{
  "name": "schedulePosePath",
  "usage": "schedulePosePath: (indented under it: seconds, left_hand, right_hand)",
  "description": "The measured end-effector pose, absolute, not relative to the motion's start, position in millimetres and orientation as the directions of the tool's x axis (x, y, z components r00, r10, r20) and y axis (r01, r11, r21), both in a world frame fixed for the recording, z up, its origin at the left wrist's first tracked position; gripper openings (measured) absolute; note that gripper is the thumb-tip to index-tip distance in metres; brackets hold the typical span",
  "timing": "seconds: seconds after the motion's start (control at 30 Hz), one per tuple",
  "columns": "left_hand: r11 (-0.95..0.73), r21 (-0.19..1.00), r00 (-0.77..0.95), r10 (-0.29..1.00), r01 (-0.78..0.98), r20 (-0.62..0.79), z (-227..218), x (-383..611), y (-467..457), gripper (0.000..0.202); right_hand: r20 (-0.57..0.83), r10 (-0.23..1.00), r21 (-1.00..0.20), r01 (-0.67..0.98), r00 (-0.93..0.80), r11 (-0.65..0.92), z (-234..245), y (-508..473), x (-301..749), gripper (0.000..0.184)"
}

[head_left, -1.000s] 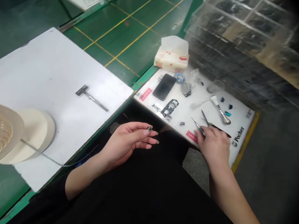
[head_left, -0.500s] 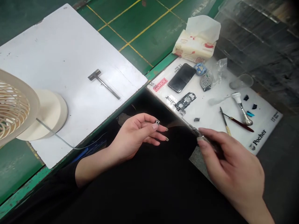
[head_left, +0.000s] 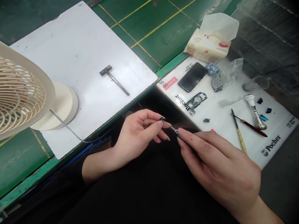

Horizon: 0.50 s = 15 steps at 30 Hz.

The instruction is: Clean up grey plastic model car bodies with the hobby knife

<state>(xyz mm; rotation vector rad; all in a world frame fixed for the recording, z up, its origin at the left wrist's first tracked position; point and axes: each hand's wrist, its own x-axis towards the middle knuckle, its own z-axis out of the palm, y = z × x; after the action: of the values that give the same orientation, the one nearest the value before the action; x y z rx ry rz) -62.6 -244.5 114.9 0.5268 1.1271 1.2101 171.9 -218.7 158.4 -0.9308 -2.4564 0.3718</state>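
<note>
Between the thumb and forefinger of my left hand (head_left: 140,137) is a tiny dark part (head_left: 163,119), mostly covered by the fingertips. My right hand (head_left: 219,161) grips a slim metal hand tool (head_left: 175,130) whose thin tip reaches the small part. The tool's handle is hidden in the palm, so its exact kind does not show. Both hands are over my dark-clothed lap, in front of the gap between two boards. Close to the right hand, a small dark piece (head_left: 206,120) lies on the printed white board (head_left: 224,115).
A T-shaped metal hammer (head_left: 115,80) rests on the left white board (head_left: 77,40), beside a cream fan (head_left: 21,93). The printed board carries a phone (head_left: 192,77), a black frame part (head_left: 197,101), a yellow-handled tool (head_left: 240,137), a white-and-silver tool (head_left: 255,112) and a tissue pack (head_left: 207,46).
My right hand has moved left, bringing the tool's tip to the small part in my left hand. The left hand still pinches that part. The whole view has shifted slightly.
</note>
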Motion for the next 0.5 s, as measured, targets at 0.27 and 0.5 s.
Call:
schedulePosePath:
  seconds: [0.27, 0.5]
  left_hand:
    - [0.318, 0.816, -0.062, 0.917, -0.482, -0.394, 114.0, -64.4, -249.0, 0.021]
    - [0.332, 0.685, 0.016, 0.905, -0.648, -0.424, 116.0, -65.3, -245.1, 0.025]
  right_hand:
    - [0.408, 0.64, -0.313, 0.559, -0.651, 0.768, 160.4, -217.2, 166.1, 0.042]
    - [0.443, 0.635, -0.338, 0.539, -0.633, 0.772, 159.3, -213.9, 167.5, 0.031]
